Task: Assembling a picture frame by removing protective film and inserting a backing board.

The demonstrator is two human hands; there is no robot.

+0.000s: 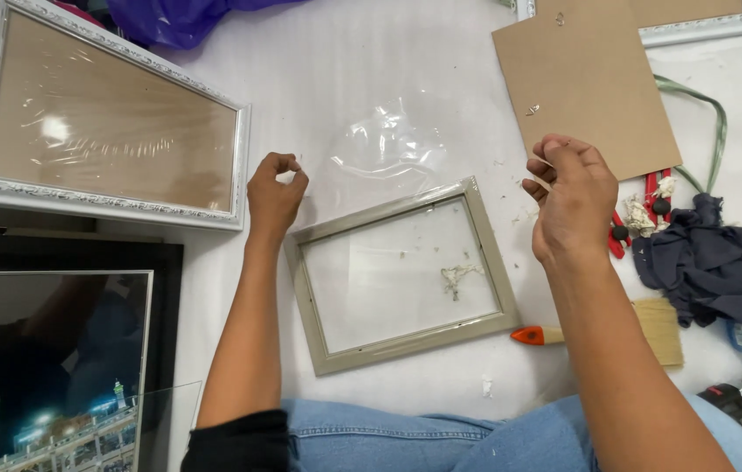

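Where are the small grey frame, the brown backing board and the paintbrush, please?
small grey frame [312,313]: head view, on its left rail.
brown backing board [585,79]: head view, on the middle of its face.
paintbrush [664,328]: head view, on its pale bristles.

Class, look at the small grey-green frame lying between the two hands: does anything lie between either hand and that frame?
Nothing solid: left hand and right hand hover by the frame's top corners. Only clear plastic film lies between them.

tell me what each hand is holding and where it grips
Both hands pinch a sheet of clear plastic film above the grey frame: left hand at its left edge, right hand at its right edge.
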